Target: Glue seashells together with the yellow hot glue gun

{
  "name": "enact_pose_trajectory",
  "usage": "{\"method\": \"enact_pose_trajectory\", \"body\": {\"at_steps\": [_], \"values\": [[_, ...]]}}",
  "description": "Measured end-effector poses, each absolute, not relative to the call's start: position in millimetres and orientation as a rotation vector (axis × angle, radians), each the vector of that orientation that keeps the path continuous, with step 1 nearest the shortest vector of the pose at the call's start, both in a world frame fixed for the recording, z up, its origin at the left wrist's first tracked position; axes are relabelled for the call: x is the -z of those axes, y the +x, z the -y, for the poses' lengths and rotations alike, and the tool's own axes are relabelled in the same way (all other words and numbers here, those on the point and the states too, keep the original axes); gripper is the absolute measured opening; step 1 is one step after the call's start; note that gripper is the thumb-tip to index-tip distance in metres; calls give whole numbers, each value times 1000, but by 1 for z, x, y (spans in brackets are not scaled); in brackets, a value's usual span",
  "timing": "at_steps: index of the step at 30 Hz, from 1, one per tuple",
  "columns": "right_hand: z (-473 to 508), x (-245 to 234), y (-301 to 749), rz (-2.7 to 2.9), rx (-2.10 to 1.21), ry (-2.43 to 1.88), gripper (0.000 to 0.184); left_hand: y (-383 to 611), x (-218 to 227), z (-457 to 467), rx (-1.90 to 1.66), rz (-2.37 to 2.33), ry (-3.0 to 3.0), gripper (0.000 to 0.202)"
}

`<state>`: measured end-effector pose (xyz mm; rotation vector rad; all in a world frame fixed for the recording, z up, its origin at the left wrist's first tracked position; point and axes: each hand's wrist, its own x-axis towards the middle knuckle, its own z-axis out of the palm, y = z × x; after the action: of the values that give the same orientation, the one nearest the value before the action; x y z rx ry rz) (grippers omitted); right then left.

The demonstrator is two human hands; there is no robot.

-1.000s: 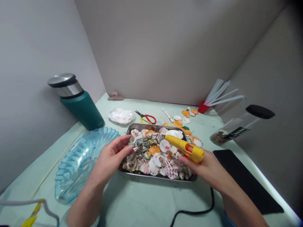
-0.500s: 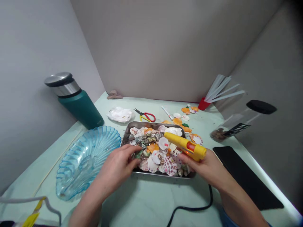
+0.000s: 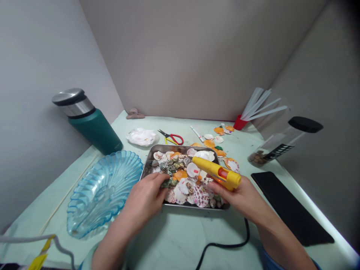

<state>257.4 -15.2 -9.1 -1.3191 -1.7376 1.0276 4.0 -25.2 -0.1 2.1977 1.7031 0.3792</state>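
Observation:
My right hand (image 3: 237, 191) is closed around a yellow glue gun (image 3: 216, 171), whose nozzle points left over the shells. A small orange light glows on the gun's side. Below it is a shallow metal tray (image 3: 194, 206) filled with shells, some white, orange or purple-speckled, others small and greenish. My left hand (image 3: 147, 195) reaches over the tray's left edge. Its thumb and forefinger are apart at the small green shells (image 3: 169, 183), touching among them. A flat white shell (image 3: 192, 170) with a pink mark lies near the gun's nozzle.
A blue scalloped dish (image 3: 104, 191) and a teal bottle (image 3: 97, 129) stand left. Behind the tray are red-and-yellow pliers (image 3: 176, 139), a marker (image 3: 196, 133) and loose orange shells (image 3: 209, 143). Glue sticks in a red cup (image 3: 240, 123), a jar (image 3: 263, 153) and a black slab (image 3: 292, 208) are right.
The whole view has shifted slightly. My left hand stays at the green shells, its fingers a little deeper among them. The glue gun remains in my right hand over the tray.

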Motion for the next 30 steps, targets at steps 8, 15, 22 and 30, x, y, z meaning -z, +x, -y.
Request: {"method": "enact_pose_trajectory", "body": {"at_steps": [8, 15, 22, 30], "values": [[22, 7, 249, 1817, -1090, -1224, 16, -4, -2, 14, -1050, -1169, 1148, 29], [29, 1, 230, 1892, -1066, -1090, 16, 0, -1, 2, -1163, -869, 969, 33], [23, 1, 234, 1919, -959, -1211, 17, -7, 7, -1, -1256, -946, 925, 34], [16, -2, 258, 2009, -630, -1426, 18, -7, 12, 3, -1098, -1257, 1310, 32]]}}
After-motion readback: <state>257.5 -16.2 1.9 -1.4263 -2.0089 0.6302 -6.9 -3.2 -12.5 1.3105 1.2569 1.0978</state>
